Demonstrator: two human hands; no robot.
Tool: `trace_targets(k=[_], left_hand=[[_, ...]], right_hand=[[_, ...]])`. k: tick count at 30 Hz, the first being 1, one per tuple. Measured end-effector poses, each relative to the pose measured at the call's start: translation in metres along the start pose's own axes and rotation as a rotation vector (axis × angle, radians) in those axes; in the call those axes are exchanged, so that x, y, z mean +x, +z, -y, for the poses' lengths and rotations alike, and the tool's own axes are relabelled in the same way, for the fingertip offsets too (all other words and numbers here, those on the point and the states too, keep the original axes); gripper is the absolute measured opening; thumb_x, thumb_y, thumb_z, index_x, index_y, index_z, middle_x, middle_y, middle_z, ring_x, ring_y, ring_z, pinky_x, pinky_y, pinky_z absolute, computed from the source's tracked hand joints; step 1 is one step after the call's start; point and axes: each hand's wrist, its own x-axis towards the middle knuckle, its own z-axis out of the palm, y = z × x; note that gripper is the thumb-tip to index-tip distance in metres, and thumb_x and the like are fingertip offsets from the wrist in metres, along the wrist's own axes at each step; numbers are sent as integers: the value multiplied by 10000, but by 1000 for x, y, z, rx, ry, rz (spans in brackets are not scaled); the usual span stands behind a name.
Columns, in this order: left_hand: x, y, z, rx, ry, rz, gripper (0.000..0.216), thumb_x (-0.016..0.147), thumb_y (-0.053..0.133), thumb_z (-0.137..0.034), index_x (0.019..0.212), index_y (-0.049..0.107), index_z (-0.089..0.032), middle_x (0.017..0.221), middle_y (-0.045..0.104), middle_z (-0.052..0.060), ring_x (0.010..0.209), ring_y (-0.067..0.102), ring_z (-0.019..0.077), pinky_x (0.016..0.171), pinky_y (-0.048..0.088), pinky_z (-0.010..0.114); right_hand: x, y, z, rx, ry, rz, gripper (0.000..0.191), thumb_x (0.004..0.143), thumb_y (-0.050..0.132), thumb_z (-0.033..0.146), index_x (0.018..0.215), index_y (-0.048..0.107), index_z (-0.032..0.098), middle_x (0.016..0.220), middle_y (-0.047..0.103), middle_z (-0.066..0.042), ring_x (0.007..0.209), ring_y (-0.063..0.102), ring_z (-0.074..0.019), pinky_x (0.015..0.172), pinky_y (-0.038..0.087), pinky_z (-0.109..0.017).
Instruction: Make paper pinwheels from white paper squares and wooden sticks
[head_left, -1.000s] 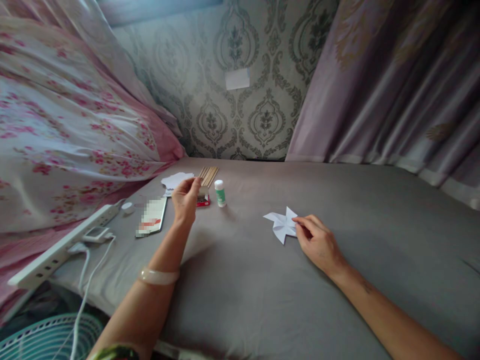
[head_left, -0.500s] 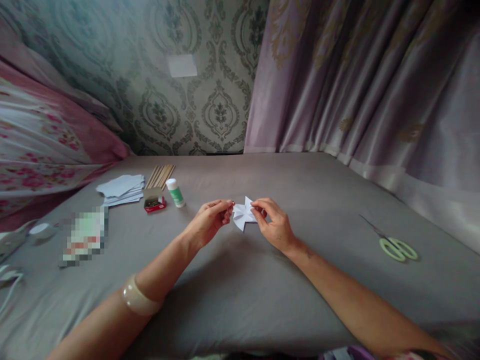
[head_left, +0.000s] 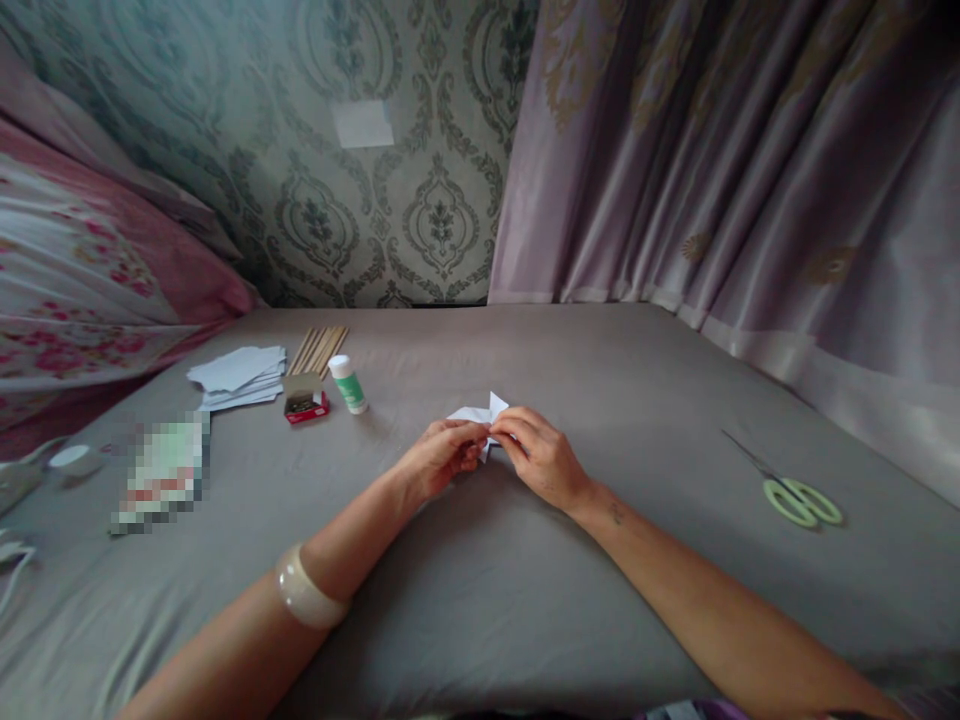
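Observation:
A folded white paper pinwheel shape (head_left: 482,412) lies on the grey bedsheet (head_left: 480,600) in the middle of the view. My left hand (head_left: 442,460) and my right hand (head_left: 536,455) meet over its near side, fingers pinched on the paper; only its far points show above them. What my left fingertips press against the paper is too small to make out. A pale bangle (head_left: 304,598) sits on my left forearm.
At the left lie a stack of white paper (head_left: 238,376), wooden sticks (head_left: 321,348), a small red box (head_left: 304,402), a green-and-white glue bottle (head_left: 347,384) and a blurred flat item (head_left: 161,478). Green scissors (head_left: 799,498) lie at the right. Curtain and patterned wall stand behind.
My left hand left the red box and came to the paper shape. Both hands then closed together over it. The view swung right, bringing the scissors in.

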Motion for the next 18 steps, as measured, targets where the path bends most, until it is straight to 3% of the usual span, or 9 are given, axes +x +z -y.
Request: trace_targets(k=[6, 10, 15, 18], left_hand=[[-1, 1, -1, 74, 6, 39, 185, 596, 696, -261, 593, 573, -123, 514, 443, -32, 440, 365, 47, 423, 240, 199], [2, -3, -6, 168, 59, 18, 209, 618, 692, -311, 592, 589, -131, 518, 456, -25, 427, 368, 56, 417, 236, 213], [23, -22, -25, 598, 405, -199, 120, 659, 646, -259, 709, 691, -160, 623, 599, 18, 549, 469, 110, 517, 336, 222], [41, -31, -33, 930, 459, -192, 150, 624, 616, -154, 737, 708, -184, 723, 658, 40, 672, 533, 155, 627, 388, 241]], right_hand=[[0, 2, 3, 36, 90, 67, 120, 923, 446, 191, 907, 562, 214, 895, 600, -67, 878, 595, -178, 798, 495, -307], [2, 3, 3, 75, 159, 27, 107, 925, 438, 208, 871, 529, 223, 868, 579, -51, 854, 584, -168, 773, 488, -291], [2, 5, -8, 95, 300, -120, 90, 899, 464, 220, 823, 511, 211, 821, 571, -38, 800, 574, -156, 694, 482, -267], [0, 7, -14, 125, 370, -141, 83, 888, 481, 234, 825, 523, 202, 781, 580, -23, 728, 576, -141, 646, 474, -252]])
